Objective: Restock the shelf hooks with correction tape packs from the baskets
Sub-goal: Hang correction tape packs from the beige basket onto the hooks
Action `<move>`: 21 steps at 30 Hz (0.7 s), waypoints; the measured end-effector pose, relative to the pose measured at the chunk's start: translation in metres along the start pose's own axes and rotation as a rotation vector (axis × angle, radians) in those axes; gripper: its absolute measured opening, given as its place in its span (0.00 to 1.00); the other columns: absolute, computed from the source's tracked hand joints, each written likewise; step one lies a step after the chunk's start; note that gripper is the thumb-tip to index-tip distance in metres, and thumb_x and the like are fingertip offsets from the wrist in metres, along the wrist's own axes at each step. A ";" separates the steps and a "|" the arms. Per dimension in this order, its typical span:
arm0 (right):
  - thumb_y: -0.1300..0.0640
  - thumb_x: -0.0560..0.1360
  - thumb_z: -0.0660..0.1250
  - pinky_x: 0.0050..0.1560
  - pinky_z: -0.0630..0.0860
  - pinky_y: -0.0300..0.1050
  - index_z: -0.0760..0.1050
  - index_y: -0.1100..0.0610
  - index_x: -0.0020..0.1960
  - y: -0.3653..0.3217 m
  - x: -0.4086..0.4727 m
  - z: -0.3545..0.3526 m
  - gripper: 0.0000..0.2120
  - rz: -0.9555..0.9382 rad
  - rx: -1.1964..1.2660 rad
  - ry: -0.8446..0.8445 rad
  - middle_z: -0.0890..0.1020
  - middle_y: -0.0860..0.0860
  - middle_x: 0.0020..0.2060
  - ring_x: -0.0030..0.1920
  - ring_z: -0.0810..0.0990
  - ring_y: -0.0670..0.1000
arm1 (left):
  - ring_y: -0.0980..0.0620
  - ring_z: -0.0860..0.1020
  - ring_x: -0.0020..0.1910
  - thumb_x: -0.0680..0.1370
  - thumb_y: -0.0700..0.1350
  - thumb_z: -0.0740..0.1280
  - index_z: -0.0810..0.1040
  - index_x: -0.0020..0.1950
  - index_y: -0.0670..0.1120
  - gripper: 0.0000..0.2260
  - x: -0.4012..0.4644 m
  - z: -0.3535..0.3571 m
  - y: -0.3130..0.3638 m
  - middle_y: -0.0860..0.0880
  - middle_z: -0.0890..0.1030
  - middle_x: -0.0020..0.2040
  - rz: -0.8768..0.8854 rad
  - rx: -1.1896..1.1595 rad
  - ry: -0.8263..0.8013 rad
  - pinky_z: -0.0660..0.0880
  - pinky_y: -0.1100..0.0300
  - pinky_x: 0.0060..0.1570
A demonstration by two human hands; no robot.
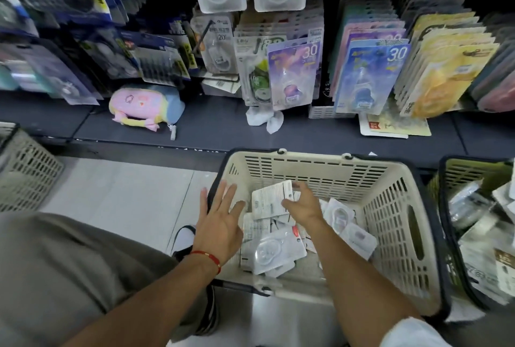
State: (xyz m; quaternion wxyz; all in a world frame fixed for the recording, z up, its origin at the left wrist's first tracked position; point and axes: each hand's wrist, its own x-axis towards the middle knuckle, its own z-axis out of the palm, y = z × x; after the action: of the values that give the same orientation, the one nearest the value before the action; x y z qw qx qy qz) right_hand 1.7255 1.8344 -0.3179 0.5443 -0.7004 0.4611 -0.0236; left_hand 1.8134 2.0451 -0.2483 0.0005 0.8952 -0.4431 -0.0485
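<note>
Head view: your left hand [220,218] hovers spread over the basket [390,207] rim, holding nothing. Just right, your right hand [302,204] pinches a pack [271,199], long axis toward the shelf hooks [204,33] ahead.

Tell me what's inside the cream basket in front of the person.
The cream basket holds a loose pile of blister packs. The right hand grips one pack. The left hand hovers open. Lower packs are covered.
</note>
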 end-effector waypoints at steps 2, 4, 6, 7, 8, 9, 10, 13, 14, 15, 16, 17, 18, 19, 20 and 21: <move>0.54 0.75 0.73 0.54 0.73 0.44 0.72 0.42 0.69 -0.012 -0.007 -0.023 0.25 -0.069 -0.136 -0.010 0.81 0.46 0.61 0.54 0.77 0.51 | 0.41 0.50 0.85 0.77 0.45 0.72 0.72 0.77 0.49 0.28 0.006 0.000 0.010 0.44 0.62 0.84 0.058 -0.041 -0.011 0.39 0.39 0.83; 0.52 0.75 0.71 0.53 0.75 0.46 0.72 0.39 0.69 -0.026 -0.015 -0.045 0.24 -0.138 -0.215 -0.026 0.81 0.44 0.57 0.54 0.79 0.52 | 0.44 0.48 0.86 0.79 0.49 0.71 0.62 0.83 0.49 0.34 0.013 0.000 0.020 0.46 0.58 0.85 0.083 -0.172 -0.090 0.41 0.44 0.83; 0.54 0.76 0.71 0.53 0.77 0.46 0.75 0.41 0.67 -0.038 -0.024 -0.061 0.21 -0.178 -0.170 -0.064 0.83 0.43 0.56 0.53 0.81 0.52 | 0.48 0.47 0.85 0.79 0.52 0.73 0.56 0.85 0.50 0.39 0.017 -0.003 0.030 0.48 0.54 0.86 0.085 -0.336 -0.163 0.42 0.46 0.83; 0.56 0.77 0.70 0.53 0.79 0.47 0.78 0.44 0.65 -0.043 -0.029 -0.066 0.18 -0.162 -0.083 -0.107 0.84 0.44 0.56 0.52 0.84 0.51 | 0.48 0.47 0.85 0.78 0.54 0.74 0.54 0.85 0.51 0.42 0.019 -0.005 0.034 0.49 0.53 0.86 0.096 -0.379 -0.180 0.43 0.45 0.83; 0.58 0.77 0.69 0.50 0.82 0.48 0.80 0.46 0.62 -0.048 -0.034 -0.068 0.15 -0.116 0.040 -0.169 0.86 0.47 0.54 0.49 0.86 0.51 | 0.48 0.47 0.85 0.77 0.55 0.75 0.52 0.85 0.52 0.44 0.019 -0.006 0.038 0.50 0.51 0.86 0.108 -0.397 -0.190 0.45 0.44 0.83; 0.60 0.77 0.68 0.45 0.84 0.49 0.81 0.50 0.59 -0.051 -0.037 -0.068 0.12 -0.052 0.174 -0.239 0.88 0.50 0.50 0.45 0.87 0.52 | 0.48 0.47 0.85 0.76 0.55 0.76 0.51 0.86 0.53 0.46 0.019 -0.007 0.041 0.50 0.51 0.85 0.117 -0.405 -0.191 0.47 0.42 0.83; 0.61 0.78 0.67 0.40 0.85 0.50 0.81 0.54 0.57 -0.053 -0.040 -0.068 0.09 0.008 0.295 -0.302 0.88 0.54 0.47 0.44 0.88 0.54 | 0.47 0.49 0.84 0.76 0.54 0.76 0.52 0.86 0.53 0.46 0.018 -0.008 0.044 0.50 0.52 0.85 0.121 -0.404 -0.174 0.49 0.42 0.83; 0.57 0.81 0.65 0.42 0.86 0.52 0.80 0.61 0.57 -0.047 -0.040 -0.067 0.10 0.127 0.532 -0.471 0.86 0.64 0.53 0.47 0.88 0.62 | 0.44 0.68 0.77 0.78 0.41 0.74 0.65 0.82 0.53 0.35 0.019 -0.009 0.041 0.48 0.70 0.79 0.108 -0.450 -0.039 0.68 0.47 0.76; 0.51 0.83 0.63 0.43 0.86 0.52 0.80 0.63 0.58 -0.042 -0.038 -0.066 0.15 0.163 0.584 -0.500 0.85 0.67 0.54 0.48 0.88 0.64 | 0.45 0.76 0.69 0.78 0.38 0.73 0.70 0.79 0.53 0.31 0.020 -0.009 0.037 0.48 0.77 0.73 0.070 -0.507 -0.015 0.75 0.51 0.67; 0.45 0.85 0.60 0.44 0.86 0.52 0.79 0.63 0.61 -0.035 -0.034 -0.062 0.22 0.212 0.609 -0.498 0.85 0.68 0.53 0.48 0.88 0.65 | 0.45 0.81 0.61 0.79 0.37 0.72 0.73 0.76 0.54 0.27 0.020 -0.009 0.034 0.49 0.82 0.64 0.000 -0.577 -0.014 0.77 0.54 0.57; 0.40 0.86 0.56 0.44 0.86 0.53 0.79 0.63 0.64 -0.026 -0.029 -0.057 0.27 0.235 0.552 -0.452 0.86 0.66 0.52 0.47 0.88 0.64 | 0.46 0.82 0.54 0.79 0.38 0.71 0.75 0.74 0.54 0.25 0.019 -0.010 0.030 0.50 0.84 0.56 -0.093 -0.647 -0.030 0.76 0.58 0.49; 0.39 0.86 0.56 0.47 0.86 0.55 0.78 0.62 0.66 -0.016 -0.025 -0.050 0.28 0.221 0.381 -0.366 0.87 0.64 0.51 0.45 0.88 0.62 | 0.46 0.83 0.49 0.79 0.40 0.71 0.76 0.72 0.54 0.23 0.018 -0.010 0.027 0.51 0.84 0.50 -0.189 -0.716 -0.060 0.75 0.60 0.44; 0.40 0.86 0.59 0.50 0.86 0.55 0.78 0.60 0.68 -0.005 -0.021 -0.043 0.26 0.169 0.099 -0.273 0.87 0.61 0.51 0.44 0.87 0.60 | 0.47 0.83 0.46 0.78 0.40 0.72 0.77 0.70 0.54 0.21 0.017 -0.009 0.023 0.51 0.83 0.48 -0.280 -0.804 -0.098 0.77 0.59 0.42; 0.43 0.85 0.63 0.54 0.84 0.54 0.78 0.58 0.70 0.008 -0.018 -0.035 0.22 0.092 -0.222 -0.222 0.86 0.59 0.54 0.47 0.86 0.58 | 0.47 0.84 0.46 0.77 0.39 0.73 0.77 0.68 0.53 0.21 0.017 -0.009 0.020 0.50 0.84 0.48 -0.368 -0.931 -0.145 0.81 0.57 0.42; 0.47 0.84 0.67 0.58 0.82 0.52 0.75 0.55 0.73 0.021 -0.016 -0.026 0.21 0.024 -0.485 -0.251 0.84 0.58 0.60 0.53 0.85 0.58 | 0.47 0.84 0.48 0.76 0.37 0.75 0.78 0.66 0.52 0.21 0.016 -0.010 0.017 0.48 0.84 0.50 -0.456 -1.083 -0.202 0.85 0.52 0.45; 0.49 0.82 0.69 0.63 0.79 0.51 0.70 0.52 0.77 0.034 -0.016 -0.018 0.25 -0.011 -0.676 -0.323 0.80 0.59 0.66 0.60 0.82 0.59 | 0.46 0.85 0.51 0.75 0.34 0.76 0.78 0.65 0.52 0.22 0.015 -0.010 0.014 0.47 0.85 0.52 -0.532 -1.216 -0.265 0.86 0.47 0.46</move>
State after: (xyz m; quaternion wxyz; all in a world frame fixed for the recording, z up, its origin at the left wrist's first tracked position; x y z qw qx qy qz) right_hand 1.6858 1.8326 -0.3298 0.3481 -0.8377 0.3473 0.2377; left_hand 1.8122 2.0243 -0.2386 0.4378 0.8009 -0.0977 -0.3968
